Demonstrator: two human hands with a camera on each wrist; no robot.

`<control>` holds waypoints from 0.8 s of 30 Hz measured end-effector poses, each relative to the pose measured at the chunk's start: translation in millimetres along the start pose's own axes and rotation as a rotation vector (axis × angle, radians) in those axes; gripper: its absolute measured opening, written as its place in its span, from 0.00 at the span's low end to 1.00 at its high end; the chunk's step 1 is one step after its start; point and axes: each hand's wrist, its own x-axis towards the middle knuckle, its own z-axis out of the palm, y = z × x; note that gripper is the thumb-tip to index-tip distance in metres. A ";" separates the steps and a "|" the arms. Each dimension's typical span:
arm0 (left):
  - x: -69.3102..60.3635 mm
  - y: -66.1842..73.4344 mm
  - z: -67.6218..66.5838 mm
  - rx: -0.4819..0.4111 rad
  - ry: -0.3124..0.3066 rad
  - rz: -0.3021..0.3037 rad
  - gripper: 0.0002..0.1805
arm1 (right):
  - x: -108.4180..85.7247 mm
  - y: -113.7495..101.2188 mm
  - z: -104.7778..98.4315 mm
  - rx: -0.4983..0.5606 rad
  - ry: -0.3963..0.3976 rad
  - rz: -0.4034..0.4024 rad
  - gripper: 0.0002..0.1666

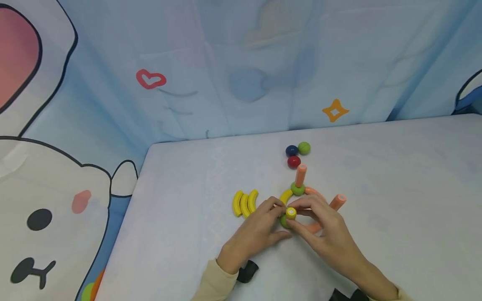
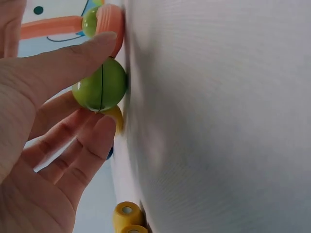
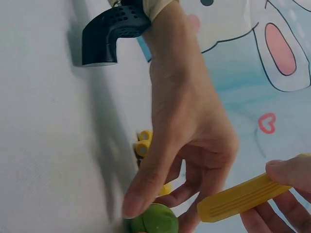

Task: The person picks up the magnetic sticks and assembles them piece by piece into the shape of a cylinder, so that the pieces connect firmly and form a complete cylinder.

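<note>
Left hand (image 1: 257, 228) pinches the green ball (image 2: 102, 87), right hand (image 1: 325, 223) grips the grooved yellow stick (image 3: 245, 198) just above it! The stick's near upright, long axis running down toward the ball, lower end apart.

I'm scanning for anything to read, and I can make out no words, labels, brands or numbers in any of my three views. What I do get is two printed signs, both on the pale blue cloth (image 1: 226, 50) hanging in front of me: over to the left, a heart (image 1: 149, 86) outlined in red; farther right and lower, a four-pointed star (image 1: 335, 103) outlined in orange. My right wrist view catches the heart too, on that same cloth.
</note>
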 end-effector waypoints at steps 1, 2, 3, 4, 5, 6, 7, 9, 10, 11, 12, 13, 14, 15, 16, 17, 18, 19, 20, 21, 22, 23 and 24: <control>0.2 -0.2 0.1 -0.016 0.004 -0.004 0.25 | -0.1 1.7 1.2 0.003 -0.001 -0.007 0.34; 0.5 -0.2 -0.1 -0.029 0.008 -0.008 0.25 | -0.1 3.3 2.3 0.007 -0.002 -0.011 0.34; 0.8 -0.1 -0.1 -0.032 0.011 -0.011 0.24 | -0.2 4.8 3.3 0.005 -0.003 -0.008 0.34; 1.1 0.1 -0.3 -0.036 0.013 -0.013 0.24 | -0.6 6.1 4.4 0.004 0.000 -0.009 0.34; 1.3 0.2 -0.3 -0.042 0.013 -0.017 0.24 | -0.8 7.3 5.3 0.002 0.003 -0.008 0.34; 1.5 0.6 -0.7 -0.048 0.012 -0.020 0.24 | -1.1 8.4 5.9 0.002 0.003 -0.003 0.34; 1.5 1.0 -1.1 -0.052 0.012 -0.023 0.23 | -1.5 9.2 6.3 0.002 0.001 0.004 0.33; 1.6 1.3 -1.5 -0.058 0.012 -0.030 0.23 | -2.3 10.4 6.7 -0.003 -0.004 0.021 0.33; 1.6 1.2 -1.7 -0.061 0.013 -0.033 0.23 | -2.5 10.9 6.9 0.003 -0.008 0.025 0.32; 1.6 1.3 -2.0 -0.060 0.016 -0.035 0.23 | -2.5 11.5 7.1 0.010 -0.012 0.028 0.32; 1.7 1.2 -2.2 -0.058 0.018 -0.034 0.22 | -2.4 12.0 7.4 0.018 -0.018 0.031 0.32; 1.7 1.0 -2.3 -0.055 0.021 -0.034 0.22 | -2.2 12.4 7.7 0.028 -0.022 0.034 0.32; 1.7 0.7 -2.4 -0.053 0.022 -0.033 0.21 | -1.8 12.9 8.1 0.037 -0.026 0.033 0.32; 1.7 0.3 -2.5 -0.055 0.024 -0.032 0.20 | -1.4 13.6 8.6 0.043 -0.027 0.028 0.32; 1.7 0.1 -2.7 -0.052 0.025 -0.030 0.19 | -1.1 14.2 9.2 0.043 -0.028 0.024 0.32; 1.5 0.0 -3.0 -0.052 0.024 -0.031 0.18 | -1.0 15.0 10.0 0.037 -0.028 0.014 0.32; 1.5 0.0 -3.3 -0.050 0.022 -0.033 0.17 | -1.0 15.6 10.7 0.018 -0.027 0.000 0.33; 1.4 0.0 -3.5 -0.047 0.019 -0.037 0.16 | -1.2 15.7 11.2 -0.009 -0.025 -0.011 0.34; 1.4 0.2 -3.7 -0.046 0.015 -0.040 0.15 | -1.7 15.5 11.4 -0.038 -0.025 -0.017 0.34; 1.5 0.5 -4.1 -0.044 0.011 -0.044 0.15 | -2.5 14.7 11.2 -0.070 -0.027 -0.022 0.35; 1.7 0.9 -4.1 -0.036 0.006 -0.046 0.14 | -3.6 13.0 10.3 -0.100 -0.033 -0.027 0.36; 2.0 1.3 -4.1 -0.036 0.002 -0.049 0.14 | -5.3 10.9 8.8 -0.143 -0.038 -0.035 0.33; 2.3 1.8 -4.1 -0.034 -0.001 -0.050 0.14 | -6.8 8.3 6.6 -0.180 -0.039 -0.049 0.31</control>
